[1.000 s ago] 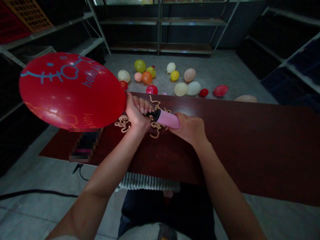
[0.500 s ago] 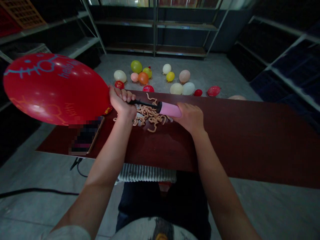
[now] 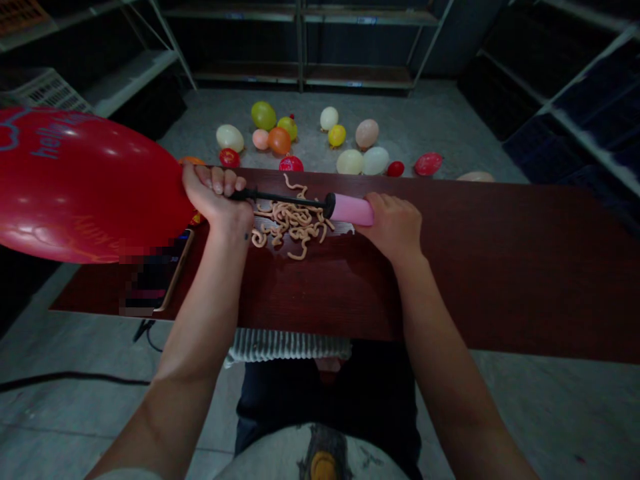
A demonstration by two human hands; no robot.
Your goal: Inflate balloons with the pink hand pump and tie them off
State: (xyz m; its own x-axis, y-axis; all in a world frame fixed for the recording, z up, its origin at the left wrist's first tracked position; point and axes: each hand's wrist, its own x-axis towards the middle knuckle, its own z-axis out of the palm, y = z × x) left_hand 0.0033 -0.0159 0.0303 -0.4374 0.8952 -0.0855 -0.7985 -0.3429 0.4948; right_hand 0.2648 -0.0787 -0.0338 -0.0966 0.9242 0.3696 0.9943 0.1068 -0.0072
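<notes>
A large red balloon (image 3: 95, 187) with printed lettering bulges out to the left of my left hand (image 3: 217, 193). That hand is closed around the balloon's neck and the black end of a hand pump; the nozzle itself is hidden. My right hand (image 3: 395, 223) grips the pink barrel of the balloon pump (image 3: 353, 210). Between my hands the thin black rod shows, drawn out of the barrel. Below the rod, a tangled heap of beige uninflated long balloons (image 3: 295, 223) lies on the dark red-brown table (image 3: 320, 293).
A phone (image 3: 170, 273) lies on the table's left end, partly under the red balloon. Beyond the far edge, several inflated balloons (image 3: 280, 141) rest on the floor. Metal shelves (image 3: 357, 73) stand at the back and both sides. A black cable (image 3: 75, 379) runs along the floor.
My hands have moved apart, so more of the pump's rod shows. The red balloon has shifted left with my left hand, partly out of view. The camera view has tilted slightly down.
</notes>
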